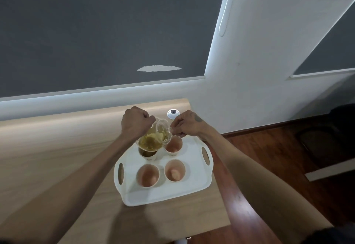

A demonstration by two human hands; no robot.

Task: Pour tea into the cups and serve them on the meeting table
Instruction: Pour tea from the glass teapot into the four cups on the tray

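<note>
Forearms extend from the lower edge to the glass teapot (151,141), which is held tilted above the back-left cup (148,154); that cup shows dark tea. The left hand (136,123) is fisted, apparently round the handle. The right hand (185,127) pinches the knob of the lid (162,128). The back-right cup (173,145), front-left cup (148,175) and front-right cup (174,170) look unfilled. All four stand on the white tray (172,191) on the desk (57,147). Recommended: tilt gradually, hold the spout over the cup mouth, restrain the lid, stop below the rim.
</note>
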